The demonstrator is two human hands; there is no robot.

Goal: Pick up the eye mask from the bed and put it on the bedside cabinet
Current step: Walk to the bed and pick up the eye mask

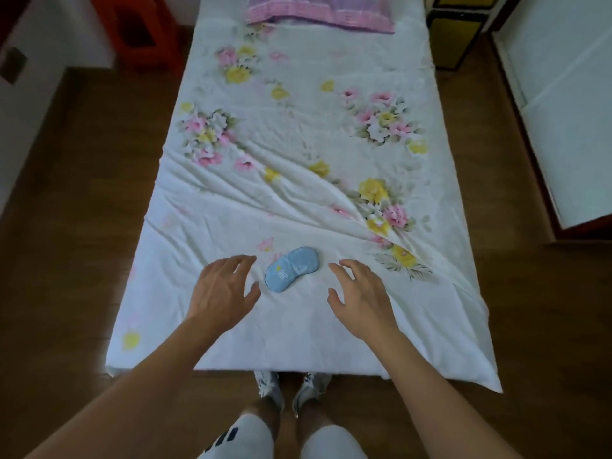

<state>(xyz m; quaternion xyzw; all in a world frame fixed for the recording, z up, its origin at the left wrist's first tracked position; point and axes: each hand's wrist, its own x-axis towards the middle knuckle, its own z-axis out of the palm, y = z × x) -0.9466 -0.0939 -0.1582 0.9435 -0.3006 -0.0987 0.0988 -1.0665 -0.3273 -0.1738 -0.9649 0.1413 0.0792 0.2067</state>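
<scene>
Both hands spread, empty, either side of the mask

The mask lies flat near the foot of the bed, between left hand and right hand. It looks light, soft, floppy: pinch one edge.

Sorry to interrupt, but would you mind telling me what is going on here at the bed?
A person stands at the foot of a bed covered with a flowered sheet, both arms stretched out over it. A light blue eye mask lies flat on the sheet near the foot end. The left hand and the right hand hover open on either side of the mask, neither touching it. So the mask has not yet been picked up. A pink folded cloth lies at the far end.
</scene>
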